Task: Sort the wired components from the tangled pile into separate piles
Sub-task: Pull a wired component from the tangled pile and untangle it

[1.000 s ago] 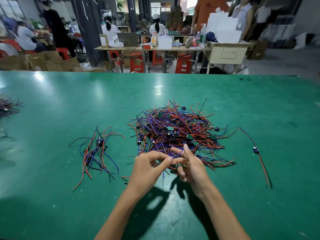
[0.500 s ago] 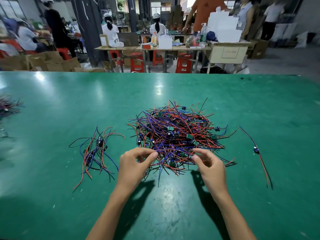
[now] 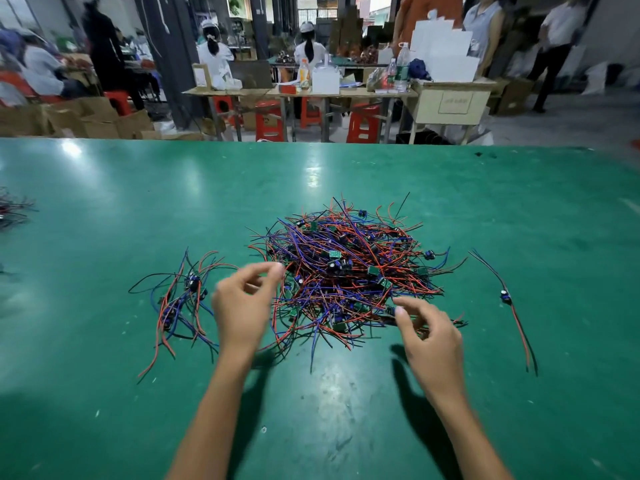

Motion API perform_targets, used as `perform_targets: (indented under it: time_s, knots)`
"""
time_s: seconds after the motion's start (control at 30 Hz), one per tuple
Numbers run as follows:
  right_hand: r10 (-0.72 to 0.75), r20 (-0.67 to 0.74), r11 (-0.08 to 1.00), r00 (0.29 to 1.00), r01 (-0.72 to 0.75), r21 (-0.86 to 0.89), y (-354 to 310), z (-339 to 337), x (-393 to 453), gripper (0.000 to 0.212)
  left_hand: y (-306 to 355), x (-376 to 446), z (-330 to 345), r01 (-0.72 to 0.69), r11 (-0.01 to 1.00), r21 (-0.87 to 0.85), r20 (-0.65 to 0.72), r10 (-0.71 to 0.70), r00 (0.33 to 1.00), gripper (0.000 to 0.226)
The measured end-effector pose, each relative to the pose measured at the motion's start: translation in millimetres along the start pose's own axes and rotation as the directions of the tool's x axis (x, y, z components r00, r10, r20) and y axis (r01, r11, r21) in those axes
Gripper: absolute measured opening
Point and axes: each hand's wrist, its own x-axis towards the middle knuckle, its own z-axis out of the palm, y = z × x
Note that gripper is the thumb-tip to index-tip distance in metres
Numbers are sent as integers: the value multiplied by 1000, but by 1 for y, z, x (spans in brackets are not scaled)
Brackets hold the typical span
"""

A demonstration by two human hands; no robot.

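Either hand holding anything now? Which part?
Cannot tell for sure: left hand and right hand hover with curled fingers at the tangled red-and-blue wire pile's near edge, no clear grip.

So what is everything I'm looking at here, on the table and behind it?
tangled pile: one, red, blue and black wires with small green boards, table centre.
sorted pile: one, smaller, same colours, left of the tangle.
single wired component: one, red and dark wires, lying alone on the right.
wire bundle: one, dark, partly cut off at the left edge.
table: one, green.
workbenches: several, tan, behind, with boxes and bottles.
stools: several, red, under them.
people: several, in the background.
left hand: fingers loosely curled, at the tangle's left edge.
right hand: fingers loosely curled, at its near right edge.
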Motion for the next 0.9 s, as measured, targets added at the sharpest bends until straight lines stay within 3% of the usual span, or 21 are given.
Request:
perform_targets:
  time_s: [0.1, 0.2, 0.3, 0.4, 0.5, 0.6, 0.7, 0.77, 0.9]
  knots:
    - [71, 78, 982, 994, -56, -182, 18, -1, 1, 27, -28, 41, -43, 135, 981, 143, -123, -118, 985, 14]
    - [88, 201, 933, 976, -10, -360, 26, 8, 0, 37, -58, 57, -72, 276, 870, 409, -154, -232, 960, 30]
    - [58, 170, 934, 984, 7, -358, 28, 13, 2, 26, -74, 54, -82, 327, 774, 542, -114, -317, 941, 33]
    - [65, 119, 931, 991, -17, -365, 31, 15, 3, 22, -71, 43, -74, 313, 704, 638, -152, -283, 947, 35]
    - [-18, 48, 935, 999, 33, -352, 30, 12, -1, 17, -50, 24, -47, 122, 848, 516, -68, -102, 993, 19]
    - [-154, -29, 915, 988, 131, -382, 28, 9, -5, 23, -16, -9, -9, -209, 923, 323, 166, 162, 973, 8]
    - [-271, -78, 888, 959, 218, -406, 26, 7, -9, 28, 5, -42, 31, -501, 847, 179, 435, 388, 812, 11]
    - [-312, -92, 884, 946, 254, -392, 25, 6, -10, 26, 9, -56, 57, -608, 778, 158, 545, 445, 711, 21]
    - [-359, -100, 884, 928, 304, -354, 24, -1, -15, 32, 7, -67, 89, -678, 698, 229, 637, 419, 647, 30]
